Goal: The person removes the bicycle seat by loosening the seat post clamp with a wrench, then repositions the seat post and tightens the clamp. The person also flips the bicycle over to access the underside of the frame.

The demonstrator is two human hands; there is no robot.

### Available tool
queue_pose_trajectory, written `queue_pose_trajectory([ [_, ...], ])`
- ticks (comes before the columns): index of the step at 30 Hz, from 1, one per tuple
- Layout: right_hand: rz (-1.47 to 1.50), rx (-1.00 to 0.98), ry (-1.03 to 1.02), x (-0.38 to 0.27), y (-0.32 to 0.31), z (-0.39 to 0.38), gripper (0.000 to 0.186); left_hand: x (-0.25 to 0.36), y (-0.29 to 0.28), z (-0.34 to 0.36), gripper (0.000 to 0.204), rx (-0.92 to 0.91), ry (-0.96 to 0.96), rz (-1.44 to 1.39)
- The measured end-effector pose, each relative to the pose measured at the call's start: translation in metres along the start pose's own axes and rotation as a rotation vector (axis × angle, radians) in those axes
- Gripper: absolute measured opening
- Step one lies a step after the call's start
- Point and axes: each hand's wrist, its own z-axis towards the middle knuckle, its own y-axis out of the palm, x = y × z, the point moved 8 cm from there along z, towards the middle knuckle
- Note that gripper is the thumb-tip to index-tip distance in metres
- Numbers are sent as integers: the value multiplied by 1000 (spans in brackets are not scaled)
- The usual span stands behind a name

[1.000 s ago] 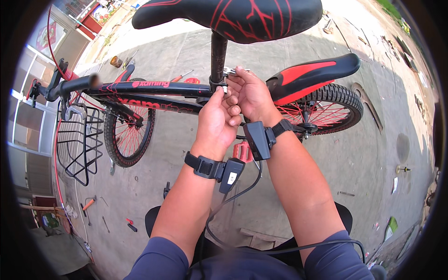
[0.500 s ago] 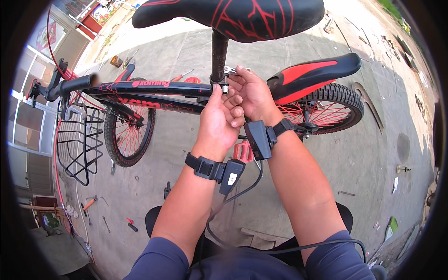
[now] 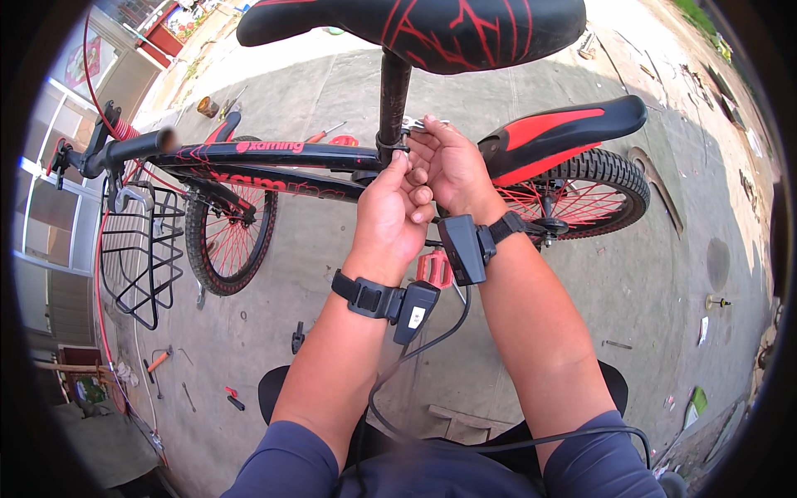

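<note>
A black and red bicycle (image 3: 274, 158) stands across the view, its black saddle (image 3: 423, 29) with red lines near the top. My left hand (image 3: 390, 212) is closed with its fingers at the seat clamp (image 3: 390, 149), at the foot of the black seat post (image 3: 394, 91). Beside it, my right hand (image 3: 452, 166) grips the clamp's small metal lever (image 3: 415, 126) just right of the post. Both wrists carry black strap-on devices with cables.
A black wire basket (image 3: 141, 249) hangs at the front wheel (image 3: 228, 241). The rear wheel (image 3: 581, 195) sits under a red and black mudguard (image 3: 564, 133). Several small tools lie on the concrete ground (image 3: 664, 274) at lower left. A building front stands at left.
</note>
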Motion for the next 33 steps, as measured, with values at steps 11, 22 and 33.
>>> queue_pose_trajectory([
  [11,-5,-50,-10,-2,1,-1,23,-3,4,-2,29,-58,-17,-67],
  [22,-12,-92,54,0,-5,4,25,-8,13,-6,26,-82,-46,-79],
  [33,-29,-36,37,-1,-7,3,22,-7,11,-7,32,-39,-35,-25],
])
